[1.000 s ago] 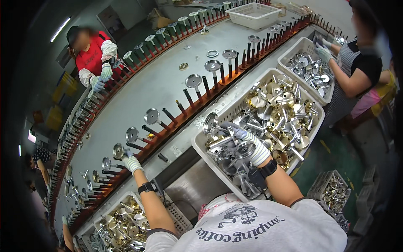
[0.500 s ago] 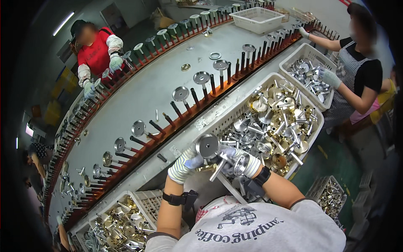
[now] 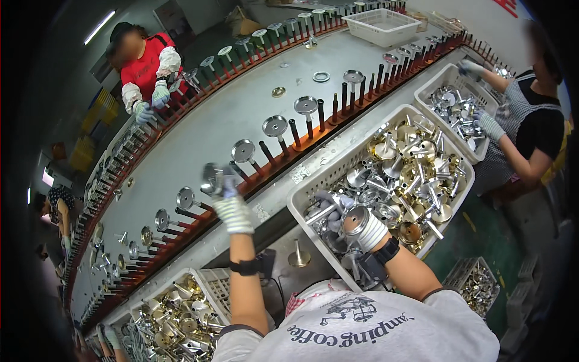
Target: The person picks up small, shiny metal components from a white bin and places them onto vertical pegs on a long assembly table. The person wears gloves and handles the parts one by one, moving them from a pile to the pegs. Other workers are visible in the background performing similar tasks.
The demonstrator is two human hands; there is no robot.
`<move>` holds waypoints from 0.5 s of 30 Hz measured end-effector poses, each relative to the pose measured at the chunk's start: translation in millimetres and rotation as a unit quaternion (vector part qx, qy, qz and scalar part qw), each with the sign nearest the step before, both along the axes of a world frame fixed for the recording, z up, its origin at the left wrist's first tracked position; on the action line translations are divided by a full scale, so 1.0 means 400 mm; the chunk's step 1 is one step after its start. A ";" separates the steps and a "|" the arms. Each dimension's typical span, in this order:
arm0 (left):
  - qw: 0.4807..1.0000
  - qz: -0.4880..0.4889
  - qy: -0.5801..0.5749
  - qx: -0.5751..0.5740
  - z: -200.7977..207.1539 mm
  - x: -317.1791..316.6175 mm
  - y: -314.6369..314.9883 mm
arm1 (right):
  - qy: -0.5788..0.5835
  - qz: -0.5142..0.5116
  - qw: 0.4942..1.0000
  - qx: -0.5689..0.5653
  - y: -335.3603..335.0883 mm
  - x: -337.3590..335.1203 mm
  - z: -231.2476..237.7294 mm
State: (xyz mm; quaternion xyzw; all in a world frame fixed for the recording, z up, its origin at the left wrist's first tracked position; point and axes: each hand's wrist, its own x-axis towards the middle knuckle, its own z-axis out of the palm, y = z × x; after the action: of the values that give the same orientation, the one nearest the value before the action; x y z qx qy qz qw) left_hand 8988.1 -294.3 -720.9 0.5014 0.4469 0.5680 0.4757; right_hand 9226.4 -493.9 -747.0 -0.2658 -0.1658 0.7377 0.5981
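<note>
My left hand [image 3: 232,211], in a striped glove, is raised to the near row of dark posts [image 3: 265,152]. Its fingers close round a shiny metal disc with a stem [image 3: 212,179], blurred by motion. To the right, my gloved right hand [image 3: 373,232] is over the near end of a white crate [image 3: 301,202] of loose silver and gold disc-and-stem pieces [image 3: 416,181]. Held against that hand is a round metal piece [image 3: 356,221]; a tube beside its fingers may belong to another piece. A gold disc with an upright stem [image 3: 299,256] stands on the metal surface between my forearms.
Posts on an orange-brown track curve round a grey table [image 3: 223,114], many topped with discs. Another full crate [image 3: 205,289] is at lower left. A white bin [image 3: 383,27] sits at the back. A co-worker in red [image 3: 145,69] works across; another [image 3: 531,114] reaches into a crate at right.
My hands have parted: the left went up and left to the posts with a disc, the right went to the crate. A gold piece now stands on the metal surface. The posts have shifted leftward.
</note>
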 end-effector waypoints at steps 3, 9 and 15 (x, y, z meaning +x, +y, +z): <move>0.947 0.148 0.269 0.097 -0.041 -0.186 0.146 | 0.072 -0.002 0.997 -0.010 0.013 -0.002 -0.020; 0.886 0.149 0.434 0.073 -0.072 -0.334 0.149 | 0.145 0.016 0.989 0.022 0.026 -0.007 -0.078; 0.957 -0.038 0.274 0.087 -0.010 -0.013 -0.160 | 0.194 -0.022 0.981 -0.008 0.020 0.009 -0.048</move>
State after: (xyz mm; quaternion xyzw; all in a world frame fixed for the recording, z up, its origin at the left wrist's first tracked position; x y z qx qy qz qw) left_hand 8982.7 -358.1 -725.0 0.6941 0.4891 0.4270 0.3109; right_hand 9230.1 -485.9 -766.1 -0.1264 -0.0349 0.7628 0.6331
